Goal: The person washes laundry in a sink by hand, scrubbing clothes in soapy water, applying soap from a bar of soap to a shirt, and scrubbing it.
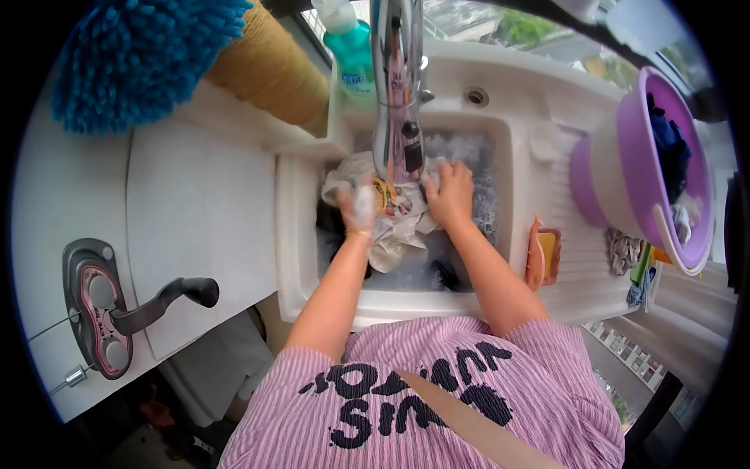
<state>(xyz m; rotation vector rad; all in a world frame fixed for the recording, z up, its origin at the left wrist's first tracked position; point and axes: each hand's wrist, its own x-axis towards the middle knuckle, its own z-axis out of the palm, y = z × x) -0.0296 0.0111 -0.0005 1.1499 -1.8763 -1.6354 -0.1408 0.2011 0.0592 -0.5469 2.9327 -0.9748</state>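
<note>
A pale garment with a coloured print lies bunched in the soapy water of the white sink, beneath the chrome tap. My left hand, coated in suds and smeared by motion, is at the garment's left side; its fingers are not clear. On the right, my right hand rests on the garment's edge with its fingers spread. Dark cloth shows in the water near the front of the sink, and more lies at the left.
A purple and white bucket holding clothes leans at the right. On the ridged drainboard are a soap dish and a brush. A green bottle stands behind the sink; a blue fluffy duster is upper left.
</note>
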